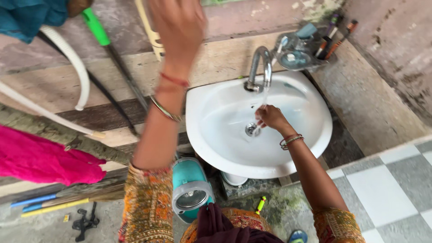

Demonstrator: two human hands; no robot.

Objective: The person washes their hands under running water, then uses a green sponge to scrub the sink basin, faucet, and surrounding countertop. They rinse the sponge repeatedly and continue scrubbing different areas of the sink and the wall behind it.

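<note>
From the head view, the right hand is in the white basin near its middle, fingers curled under the thin stream from the chrome tap at the basin's back rim; whether they hold anything I cannot tell. The left hand is raised near the wall, fingers loosely spread and holding nothing. The basin is glossy, rounded and wet, its drain just beside the right hand.
</note>
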